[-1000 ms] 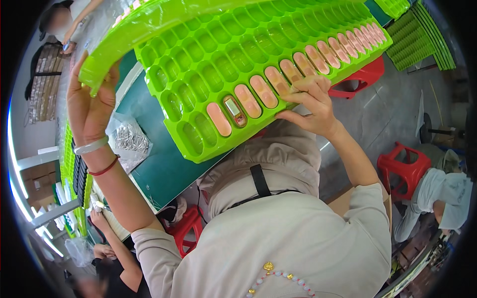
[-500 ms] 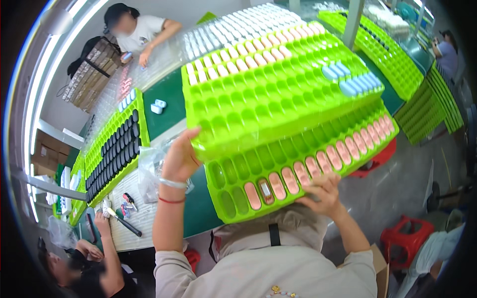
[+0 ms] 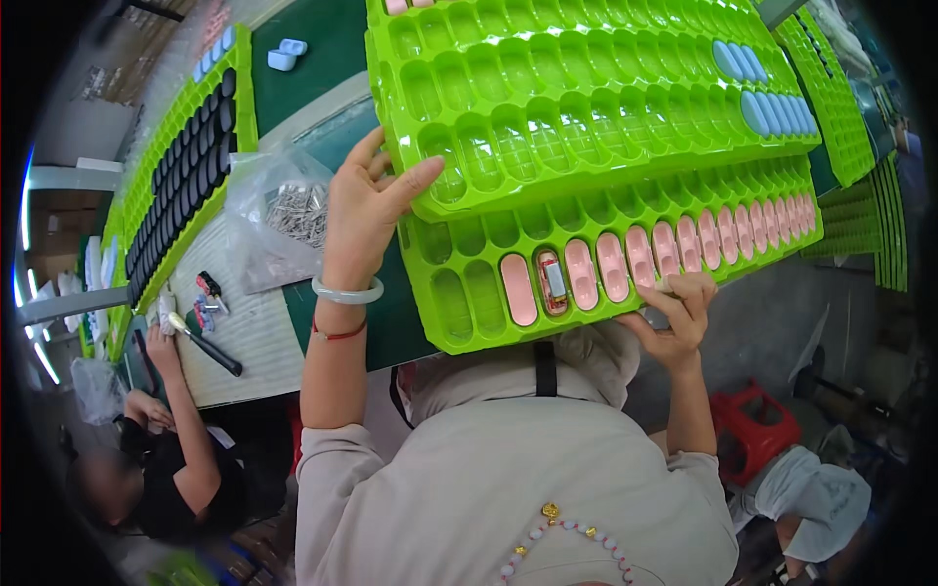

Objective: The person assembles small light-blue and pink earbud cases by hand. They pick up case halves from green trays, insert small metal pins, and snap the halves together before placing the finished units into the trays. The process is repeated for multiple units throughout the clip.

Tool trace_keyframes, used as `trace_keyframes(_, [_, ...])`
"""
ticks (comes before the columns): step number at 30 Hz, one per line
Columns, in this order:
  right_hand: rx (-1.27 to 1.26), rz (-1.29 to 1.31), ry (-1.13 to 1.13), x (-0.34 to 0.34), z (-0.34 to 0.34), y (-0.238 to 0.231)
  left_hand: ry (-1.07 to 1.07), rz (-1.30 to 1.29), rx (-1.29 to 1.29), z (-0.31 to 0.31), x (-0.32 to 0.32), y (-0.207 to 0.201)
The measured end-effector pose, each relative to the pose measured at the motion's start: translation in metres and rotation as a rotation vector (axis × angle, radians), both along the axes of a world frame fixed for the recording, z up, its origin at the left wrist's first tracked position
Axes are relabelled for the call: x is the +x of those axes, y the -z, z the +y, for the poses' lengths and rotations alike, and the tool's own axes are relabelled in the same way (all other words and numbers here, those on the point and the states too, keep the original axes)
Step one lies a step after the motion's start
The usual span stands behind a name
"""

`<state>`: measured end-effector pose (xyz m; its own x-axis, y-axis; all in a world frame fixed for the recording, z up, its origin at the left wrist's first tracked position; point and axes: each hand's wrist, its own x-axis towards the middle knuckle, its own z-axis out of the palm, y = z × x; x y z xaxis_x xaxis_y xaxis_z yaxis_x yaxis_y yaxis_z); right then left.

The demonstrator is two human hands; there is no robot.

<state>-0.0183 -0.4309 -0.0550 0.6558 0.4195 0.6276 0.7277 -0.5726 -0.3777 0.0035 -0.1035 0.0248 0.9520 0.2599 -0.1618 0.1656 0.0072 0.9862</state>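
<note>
My left hand (image 3: 360, 220) grips the left corner of the upper green tray (image 3: 518, 142), thumb over the rim and fingers at its side. Blue oval pieces (image 3: 777, 113) fill some cells at that tray's right end. Beneath it, partly covered, is a lower green tray (image 3: 451, 303). My right hand (image 3: 679, 322) pinches this lower tray's front edge. Along its front row lie pink oval pieces (image 3: 613, 266); one cell among them holds a red-edged piece with a silvery middle (image 3: 552, 283). The leftmost two front cells hold nothing.
To the left, another green tray (image 3: 241, 107) carries black oval pieces (image 3: 200, 146). Nearby are a plastic bag of small metal parts (image 3: 298, 213), a black-handled tool (image 3: 210, 354) and an opened light-blue case (image 3: 285, 56). A co-worker (image 3: 186, 469) sits lower left; a red stool (image 3: 750, 430) stands right.
My view has tipped downward, so the far co-worker and white pieces have left it. My left thumb now stretches over the upper tray's corner. My right hand remains at the lower tray's front edge.
</note>
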Motion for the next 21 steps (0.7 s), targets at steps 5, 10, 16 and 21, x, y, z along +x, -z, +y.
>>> trace_keyframes(5, [0.009,-0.013,0.014,0.002,-0.002,0.001,-0.005,0.003,-0.023,-0.003,0.006,0.005])
trace_keyframes(10, [0.023,-0.011,0.018,0.002,0.002,0.0,-0.048,0.014,0.036,-0.001,0.006,0.012])
trace_keyframes(16, [0.017,-0.011,0.018,0.002,-0.001,0.001,-0.042,0.022,0.052,-0.002,0.006,0.014])
trace_keyframes(21, [0.026,-0.012,0.031,0.002,-0.003,0.002,-0.056,-0.001,0.001,-0.006,0.007,0.017])
